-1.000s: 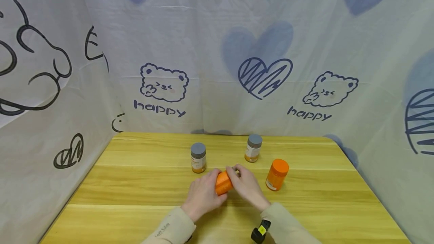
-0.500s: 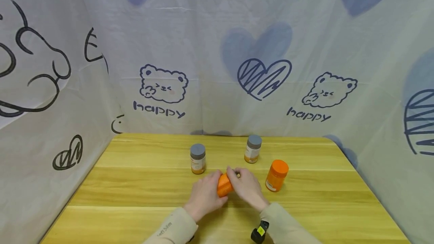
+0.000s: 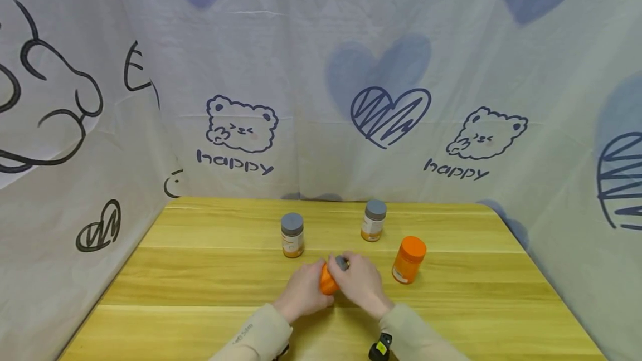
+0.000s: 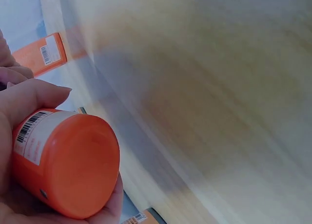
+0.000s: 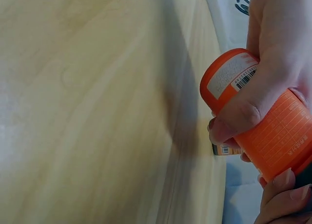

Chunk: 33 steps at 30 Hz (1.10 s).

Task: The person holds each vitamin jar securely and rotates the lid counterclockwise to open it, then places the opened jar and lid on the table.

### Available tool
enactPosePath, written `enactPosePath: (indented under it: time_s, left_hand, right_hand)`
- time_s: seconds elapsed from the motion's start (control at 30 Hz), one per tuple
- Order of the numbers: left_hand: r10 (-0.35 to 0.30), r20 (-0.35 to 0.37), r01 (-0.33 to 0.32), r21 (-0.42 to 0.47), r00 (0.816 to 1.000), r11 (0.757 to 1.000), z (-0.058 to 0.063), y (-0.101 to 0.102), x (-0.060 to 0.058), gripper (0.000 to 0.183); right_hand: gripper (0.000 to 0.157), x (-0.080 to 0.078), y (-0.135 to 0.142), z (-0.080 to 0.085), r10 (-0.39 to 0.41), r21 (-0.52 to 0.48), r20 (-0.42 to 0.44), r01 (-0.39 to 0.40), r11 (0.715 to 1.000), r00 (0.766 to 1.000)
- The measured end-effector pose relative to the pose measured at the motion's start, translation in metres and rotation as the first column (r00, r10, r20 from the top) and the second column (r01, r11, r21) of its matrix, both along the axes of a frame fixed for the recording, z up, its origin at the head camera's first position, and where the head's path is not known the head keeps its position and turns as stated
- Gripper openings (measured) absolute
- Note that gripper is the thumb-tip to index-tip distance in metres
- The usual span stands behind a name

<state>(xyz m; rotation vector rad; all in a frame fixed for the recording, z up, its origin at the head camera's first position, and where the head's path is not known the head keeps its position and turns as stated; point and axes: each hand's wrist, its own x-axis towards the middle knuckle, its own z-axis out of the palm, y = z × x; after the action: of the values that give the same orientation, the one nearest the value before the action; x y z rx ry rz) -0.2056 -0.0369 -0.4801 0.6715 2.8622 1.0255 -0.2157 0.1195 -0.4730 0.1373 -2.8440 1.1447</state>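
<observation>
Low over the middle of the table, an orange bottle (image 3: 328, 282) is held tilted between both hands. My left hand (image 3: 300, 289) wraps round its body, and the rounded orange base (image 4: 84, 166) faces the left wrist camera. The dark grey cap (image 3: 343, 263) shows between the fingers of my right hand (image 3: 359, 284), which grips that end. In the right wrist view, fingertips (image 5: 282, 191) of the right hand press at the joint of body and cap. Most of the cap is hidden there.
Two bottles with grey caps stand behind the hands, one at left (image 3: 293, 235) and one farther back (image 3: 374, 220). To the right stands an orange bottle with an orange lid (image 3: 409, 259). A printed cloth (image 3: 311, 171) hangs along the wooden table's back edge.
Both hands have come slightly nearer with the bottle. My right hand has turned, so the grey cap now shows between its fingers. The standing bottles have not moved.
</observation>
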Motion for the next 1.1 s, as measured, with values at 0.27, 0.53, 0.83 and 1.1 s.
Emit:
enactPosePath:
  time_s: [0.27,0.53,0.83,1.1]
  left_hand:
    - [-0.036,0.046,0.036,-0.004,0.998,0.999,-0.0064,-0.0024,-0.0011,0.048]
    - [-0.073,0.022,0.073,0.036,0.997,0.997,-0.0081,-0.0043,-0.0015,0.047]
    - [-0.097,0.035,0.096,0.034,0.995,0.995,-0.0085,-0.0093,-0.0053,0.051]
    - [-0.121,0.063,0.115,0.079,0.991,0.99,-0.0083,-0.0071,-0.0053,0.052]
  right_hand:
    - [0.036,0.0046,-0.0031,-0.0057,0.002,0.07,-0.031,0.0,0.998,1.0]
    - [0.035,0.005,-0.0051,-0.0071,-0.022,0.103,-0.054,0.028,0.994,0.998]
    - [0.035,0.005,-0.0096,-0.0096,-0.021,0.151,-0.117,0.039,0.988,0.993]
    - [0.035,0.0073,-0.0062,-0.0095,-0.018,0.17,-0.144,0.042,0.985,0.989]
